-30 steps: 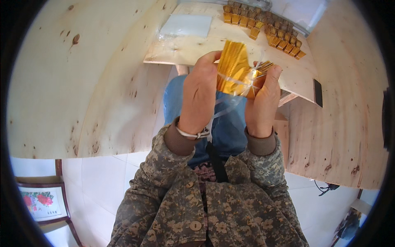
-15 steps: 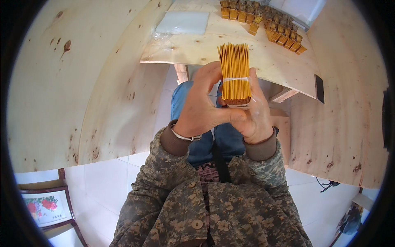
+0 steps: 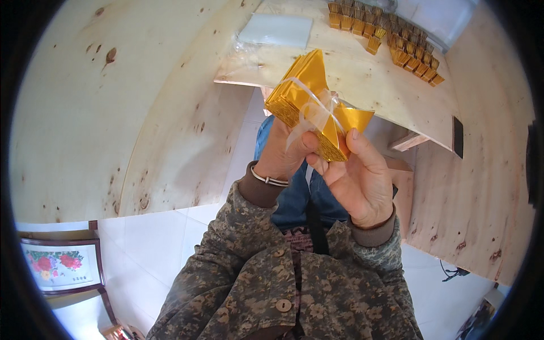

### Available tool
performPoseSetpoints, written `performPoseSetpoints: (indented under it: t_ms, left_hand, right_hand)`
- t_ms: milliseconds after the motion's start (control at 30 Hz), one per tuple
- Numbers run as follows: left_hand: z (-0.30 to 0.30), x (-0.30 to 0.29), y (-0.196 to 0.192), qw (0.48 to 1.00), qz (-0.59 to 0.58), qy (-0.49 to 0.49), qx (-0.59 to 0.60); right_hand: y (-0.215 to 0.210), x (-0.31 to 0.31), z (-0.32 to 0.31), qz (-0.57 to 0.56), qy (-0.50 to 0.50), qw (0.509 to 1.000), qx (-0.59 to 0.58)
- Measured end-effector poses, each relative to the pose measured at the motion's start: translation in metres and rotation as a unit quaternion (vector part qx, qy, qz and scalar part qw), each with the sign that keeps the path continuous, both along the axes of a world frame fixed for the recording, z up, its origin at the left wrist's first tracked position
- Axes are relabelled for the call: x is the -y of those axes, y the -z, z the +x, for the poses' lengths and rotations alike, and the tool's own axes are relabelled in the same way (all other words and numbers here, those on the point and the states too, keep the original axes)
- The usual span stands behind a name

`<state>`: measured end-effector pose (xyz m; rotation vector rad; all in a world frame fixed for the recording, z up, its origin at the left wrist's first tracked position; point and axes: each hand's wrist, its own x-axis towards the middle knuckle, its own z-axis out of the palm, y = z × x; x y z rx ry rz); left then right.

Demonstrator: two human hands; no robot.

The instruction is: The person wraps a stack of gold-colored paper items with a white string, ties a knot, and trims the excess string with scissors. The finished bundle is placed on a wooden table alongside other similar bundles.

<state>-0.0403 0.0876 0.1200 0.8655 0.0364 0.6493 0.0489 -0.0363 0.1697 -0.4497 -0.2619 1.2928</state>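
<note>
A bundle of folded shiny gold paper (image 3: 303, 73), with pointed, flared ends, is held up in front of me over my lap. Round its middle runs a white plastic ribbon (image 3: 315, 115), with loops and a loose end on the near side. My left hand (image 3: 279, 152) grips the bundle from below and the left; its thumb presses near the ribbon and its other fingers are mostly hidden. Closed on the lower right part is my right hand (image 3: 362, 178), its thumb against the paper and its fingertips beneath.
A wooden table (image 3: 362, 79) stands ahead, with rows of similar gold bundles (image 3: 416, 56) at its back right. A pale flat sheet (image 3: 275, 30) and crumpled clear plastic lie at its left. Plywood panels (image 3: 73, 124) rise on both sides. A framed flower picture (image 3: 59, 266) is at lower left.
The bundle has turned from showing its stacked edges upright to lying tilted, its shiny faces and ribbon loops now visible. Both hands have shifted their hold, the left moving underneath.
</note>
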Motion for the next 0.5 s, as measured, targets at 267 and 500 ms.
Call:
performPoseSetpoints:
  t_ms: [267,500]
  left_hand:
    - [0.015,0.002,0.005,0.999,0.004,0.009,0.032]
    - [-0.003,-0.002,-0.008,0.998,-0.017,-0.03,-0.059]
  right_hand:
    - [0.007,0.0,0.001,-0.014,0.099,0.993,0.057]
    - [0.009,0.004,0.01,-0.054,0.262,0.951,0.154]
